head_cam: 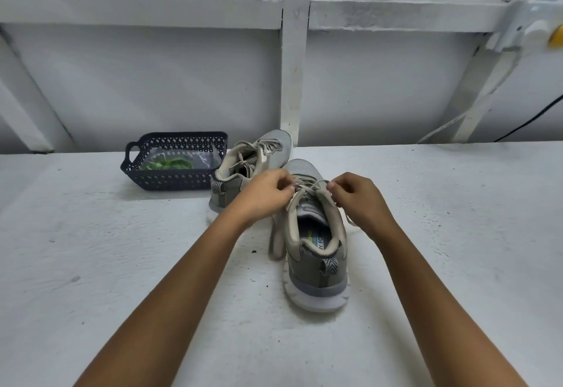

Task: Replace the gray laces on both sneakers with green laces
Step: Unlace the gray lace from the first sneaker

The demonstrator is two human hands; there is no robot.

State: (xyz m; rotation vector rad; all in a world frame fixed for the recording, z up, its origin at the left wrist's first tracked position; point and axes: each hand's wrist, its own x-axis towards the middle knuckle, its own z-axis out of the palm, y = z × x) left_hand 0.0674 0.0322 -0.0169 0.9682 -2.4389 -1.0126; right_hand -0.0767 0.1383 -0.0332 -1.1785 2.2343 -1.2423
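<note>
Two gray sneakers stand on a white table. The near sneaker (316, 252) has its heel toward me and its gray lace (307, 187) loosened at the top eyelets. My left hand (265, 196) pinches the lace at the left side of the tongue. My right hand (358, 196) pinches the lace at the right side, and a loose lace end hangs below it. The far sneaker (253, 164) stands behind, partly hidden by my left hand, still laced in gray. Green laces (170, 163) lie in a clear bag inside a dark basket (170, 181).
The basket sits left of the far sneaker. A white wall with beams rises behind the table's back edge. A black cable (530, 120) runs along the wall at the right.
</note>
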